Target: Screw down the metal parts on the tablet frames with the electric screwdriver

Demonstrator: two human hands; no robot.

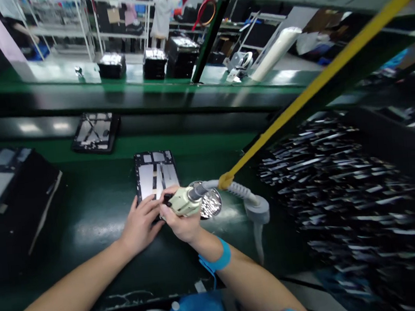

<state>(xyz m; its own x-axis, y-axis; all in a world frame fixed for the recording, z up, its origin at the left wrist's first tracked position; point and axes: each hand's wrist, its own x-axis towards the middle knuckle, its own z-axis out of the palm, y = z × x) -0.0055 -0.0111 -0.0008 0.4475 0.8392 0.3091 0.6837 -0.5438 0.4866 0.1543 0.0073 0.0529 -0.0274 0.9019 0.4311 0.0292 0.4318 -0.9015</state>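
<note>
**Driver clenched over panel's near edge**

I see my right hand (pixel 182 221) grasping the cream electric screwdriver (pixel 182 202), tip at the near edge of the dark panel (pixel 155 172). My left hand (pixel 141 224) rests flat there, fingers released. A round screw dish (pixel 211 203) lies just beside, on the green bench (pixel 99 208).

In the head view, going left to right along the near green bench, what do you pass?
Black box → left hand on the tablet frame → right hand gripping the cream screwdriver → shiny dish → grey hose → blurred tray of parts.
</note>
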